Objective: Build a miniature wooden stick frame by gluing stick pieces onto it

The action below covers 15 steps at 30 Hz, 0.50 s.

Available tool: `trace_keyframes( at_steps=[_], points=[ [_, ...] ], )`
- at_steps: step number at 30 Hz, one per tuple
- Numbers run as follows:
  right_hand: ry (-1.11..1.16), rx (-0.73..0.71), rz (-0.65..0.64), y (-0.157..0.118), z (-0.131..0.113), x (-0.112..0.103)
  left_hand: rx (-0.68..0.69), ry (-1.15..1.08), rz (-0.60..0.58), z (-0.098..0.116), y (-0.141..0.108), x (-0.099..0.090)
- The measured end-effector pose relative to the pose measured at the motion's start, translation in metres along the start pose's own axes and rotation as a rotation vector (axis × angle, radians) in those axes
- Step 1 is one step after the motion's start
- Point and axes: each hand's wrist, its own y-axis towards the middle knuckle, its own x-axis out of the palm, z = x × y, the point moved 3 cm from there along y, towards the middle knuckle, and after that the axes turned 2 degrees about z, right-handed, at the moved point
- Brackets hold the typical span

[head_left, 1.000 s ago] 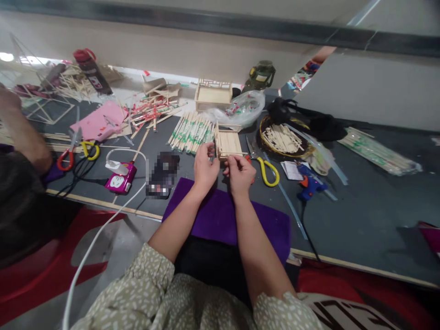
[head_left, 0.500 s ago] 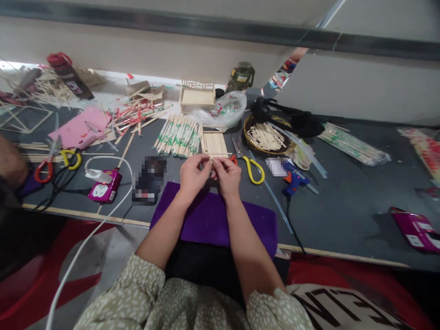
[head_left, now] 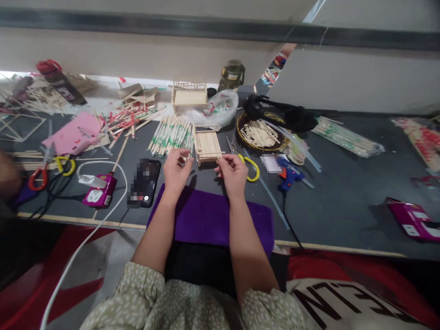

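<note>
My left hand [head_left: 176, 170] is raised with its fingers apart and nothing in it, beside the bundle of wrapped chopsticks [head_left: 172, 134]. Thumb and fingers of my right hand [head_left: 233, 173] are pinched together at the near right corner of a small furniture-like model made of wooden sticks [head_left: 208, 143]. A thin stick crosses the model's near edge and ends by those fingertips; whether they grip it or another small piece, I cannot tell. Below both hands lies a purple cloth [head_left: 202, 217]. Yellow-handled scissors [head_left: 253, 170] lie right behind my right hand.
A blue glue gun [head_left: 290, 176] and a basket of cut sticks [head_left: 240, 133] are to the right. A second wooden model [head_left: 189, 100] and a plastic bag [head_left: 225, 107] stand behind. A phone [head_left: 148, 183] and a purple power adapter [head_left: 99, 190] with cables lie left. Another person's arm [head_left: 9, 181] shows at far left.
My hands were together, fingertips meeting in front of the wooden model. They have parted: the left moved left and opened, the right stays pinched at the model's corner. The view shifted slightly.
</note>
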Motion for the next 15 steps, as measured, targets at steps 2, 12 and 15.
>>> trace_keyframes(
  at_steps=[2, 12, 15],
  points=[
    [-0.017, -0.012, 0.066, 0.005, -0.001, -0.011, 0.131, 0.105, -0.011, -0.003, 0.008, -0.004],
    [-0.120, -0.101, 0.056, 0.051, -0.015, -0.028, 0.490, 0.447, -0.459, 0.043, 0.049, 0.020],
    [-0.057, -0.112, 0.055, 0.056, -0.006, -0.023, 0.430, 0.452, -0.510, 0.051, 0.048, 0.034]
  ],
)
